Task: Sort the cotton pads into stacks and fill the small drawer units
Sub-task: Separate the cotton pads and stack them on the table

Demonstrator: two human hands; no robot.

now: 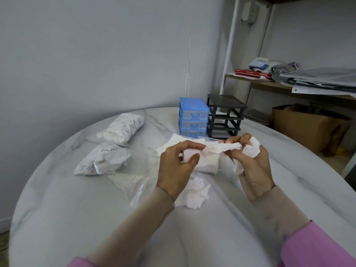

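Note:
My left hand (176, 166) grips one end of a fanned bunch of square white cotton pads (223, 147) above the table. My right hand (252, 164) pinches the other end and also holds crumpled pads (251, 149) in its palm. Under my hands lies a stack of square pads (209, 163), and a loose heap of pads (194, 193) sits nearer to me. A blue three-drawer unit (193, 117) stands behind with its drawers closed. Beside it on the right is a black drawer frame (225, 116) with no drawers in it.
On the round marble table (77, 218), two plastic bags of cotton pads (122, 127) (104, 160) lie at the left, with an empty clear bag (138, 180) next to my left wrist. A shelf with papers (308, 79) and a cardboard box (306, 126) stand at right.

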